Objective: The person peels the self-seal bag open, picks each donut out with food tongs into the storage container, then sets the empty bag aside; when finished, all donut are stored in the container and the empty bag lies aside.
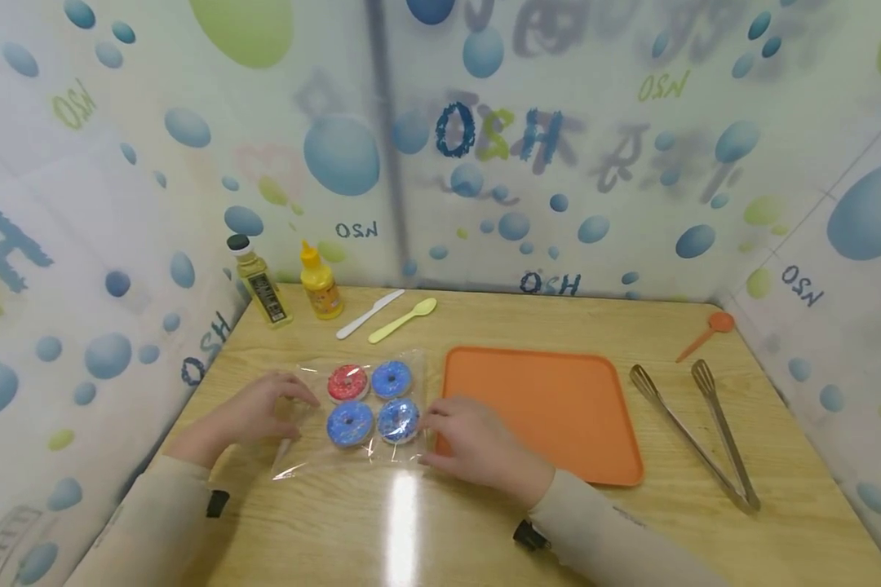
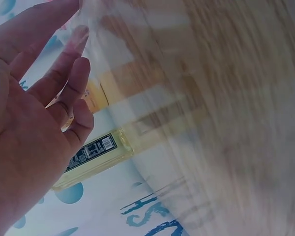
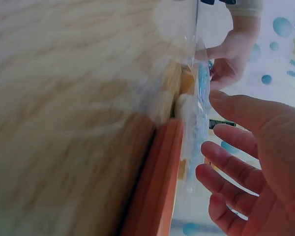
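A clear plastic bag (image 1: 312,456) lies flat on the table, holding one red donut (image 1: 347,383) and three blue donuts (image 1: 349,424) with speckled tops. At its left edge is my left hand (image 1: 260,408), fingers slightly bent and spread. My right hand (image 1: 477,444) is at the bag's right edge, partly over the orange tray (image 1: 543,408). In the right wrist view, the right fingers (image 3: 231,162) are relaxed, with the thumb apart from them. Neither hand visibly pinches the bag; whether the fingertips touch it, I cannot tell.
Behind the bag stand an oil bottle (image 1: 263,285) and a yellow squeeze bottle (image 1: 320,284). Beside them lie a white plastic knife (image 1: 369,315) and a pale yellow spoon (image 1: 402,321). Metal tongs (image 1: 693,444) and an orange spoon (image 1: 718,323) lie to the right. Patterned walls border the table.
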Available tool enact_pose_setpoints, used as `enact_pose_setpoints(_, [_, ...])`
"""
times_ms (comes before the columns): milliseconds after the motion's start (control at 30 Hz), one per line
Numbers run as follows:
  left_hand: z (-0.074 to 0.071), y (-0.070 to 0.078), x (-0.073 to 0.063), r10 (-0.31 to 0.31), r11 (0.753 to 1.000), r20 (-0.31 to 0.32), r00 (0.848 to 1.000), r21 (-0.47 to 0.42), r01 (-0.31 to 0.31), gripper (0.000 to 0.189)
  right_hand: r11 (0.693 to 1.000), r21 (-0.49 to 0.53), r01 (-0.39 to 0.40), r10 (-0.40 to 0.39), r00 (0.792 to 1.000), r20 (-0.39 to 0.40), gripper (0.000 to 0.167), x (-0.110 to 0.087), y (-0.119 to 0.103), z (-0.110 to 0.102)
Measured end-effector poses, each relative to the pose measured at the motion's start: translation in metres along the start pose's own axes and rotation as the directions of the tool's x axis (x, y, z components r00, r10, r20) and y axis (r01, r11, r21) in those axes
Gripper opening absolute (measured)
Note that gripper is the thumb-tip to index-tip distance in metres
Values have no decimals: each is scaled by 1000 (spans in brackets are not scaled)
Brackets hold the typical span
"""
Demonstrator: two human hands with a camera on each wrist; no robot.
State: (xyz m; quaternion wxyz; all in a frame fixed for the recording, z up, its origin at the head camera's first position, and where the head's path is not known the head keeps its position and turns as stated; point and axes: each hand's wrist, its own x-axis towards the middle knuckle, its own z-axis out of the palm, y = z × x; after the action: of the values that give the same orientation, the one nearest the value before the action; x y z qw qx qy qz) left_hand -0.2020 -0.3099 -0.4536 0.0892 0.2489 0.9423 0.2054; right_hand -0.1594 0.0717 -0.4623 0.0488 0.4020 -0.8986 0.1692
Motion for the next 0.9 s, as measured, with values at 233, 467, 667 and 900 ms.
enact_pose_setpoints(233, [4, -5, 6, 5, 1000, 18, 1000, 10, -5, 40, 1000, 7, 24, -24, 1000, 6, 35, 10, -5, 11])
enact_pose_setpoints(467, [5, -7, 10, -47, 999, 51, 998, -19, 48, 39, 1000, -2, 6, -6, 1000, -12, 29, 16, -9, 15])
enact_pose_setpoints(667, [4, -7, 13, -58, 998, 65, 996, -14, 59, 39, 1000, -1, 29, -29, 998, -49, 18, 15, -8, 16])
enact_pose_setpoints(900, [0, -6, 17, -79, 997, 108, 991, -17, 81, 37, 999, 31, 22, -19, 995, -100, 4, 14, -6, 16])
